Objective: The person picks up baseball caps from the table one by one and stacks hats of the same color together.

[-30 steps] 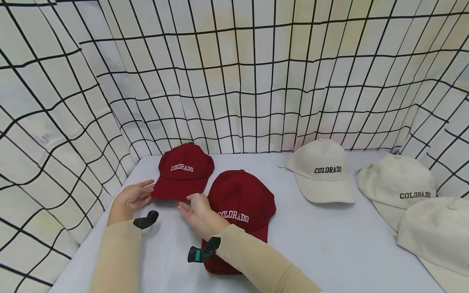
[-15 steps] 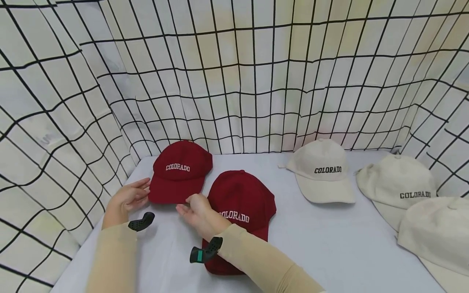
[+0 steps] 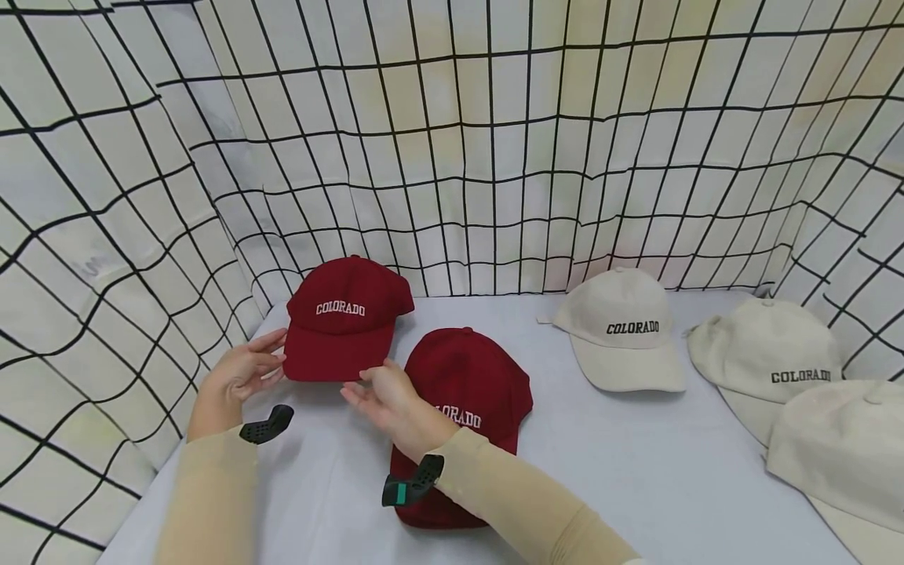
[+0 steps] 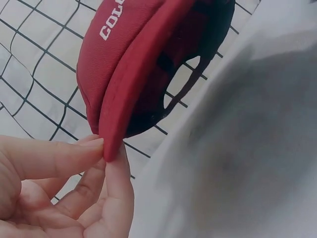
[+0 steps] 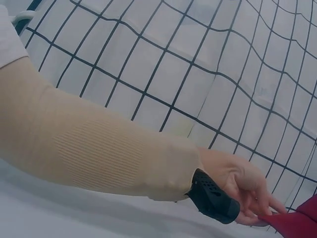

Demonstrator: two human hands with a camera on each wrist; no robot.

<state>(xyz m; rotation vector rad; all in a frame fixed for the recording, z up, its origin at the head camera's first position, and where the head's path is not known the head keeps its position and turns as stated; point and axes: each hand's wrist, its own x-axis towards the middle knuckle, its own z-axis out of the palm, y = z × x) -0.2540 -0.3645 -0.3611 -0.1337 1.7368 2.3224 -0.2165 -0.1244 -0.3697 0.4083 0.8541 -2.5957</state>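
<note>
Between fingers (image 4: 59,157): dark-red cap (image 3: 344,323), white COLORADO lettering (image 3: 340,309) above brim (image 3: 337,355).

- Left cap (image 3: 342,349): deep red, white lettering
- Middle cap (image 3: 466,369), lower centre: same red, white lettering
- Three caps (image 3: 627,369), right: cream, black lettering on two
- Backdrop (image 3: 508,86), upper frame: white, black grid, faint yellow patches
- Table (image 3: 600,463), bottom: plain bluish white
- Sleeves (image 3: 215,502), lower edge: tan
- Wrist cameras (image 3: 422,478): black, one with green patch
</note>
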